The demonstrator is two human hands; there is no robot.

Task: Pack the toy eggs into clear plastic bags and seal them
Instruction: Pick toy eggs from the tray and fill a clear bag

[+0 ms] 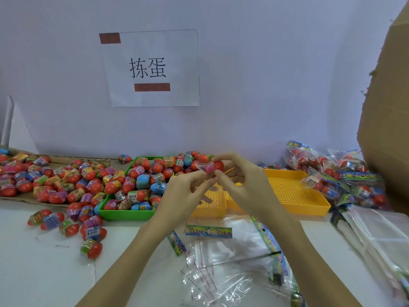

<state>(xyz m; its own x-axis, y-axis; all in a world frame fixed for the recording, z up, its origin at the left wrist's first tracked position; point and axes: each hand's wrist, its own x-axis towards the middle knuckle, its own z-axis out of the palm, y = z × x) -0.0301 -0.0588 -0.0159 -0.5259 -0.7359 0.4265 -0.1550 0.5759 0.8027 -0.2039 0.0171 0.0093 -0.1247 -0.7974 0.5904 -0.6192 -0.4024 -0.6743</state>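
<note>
Empty clear plastic bags [223, 269] lie nearest on the table. Above them, the left hand [183, 191] and right hand [241, 182] meet over the yellow tray [296, 196]; fingertips of both pinch a small clear bag holding a toy egg [213, 166]. Judged step: sealing. Next move calls for pressing the flap shut. Beyond, the green tray [124, 212] holds loose eggs.

Bright, even light; soft focus; wide-angle bending at edges.
</note>
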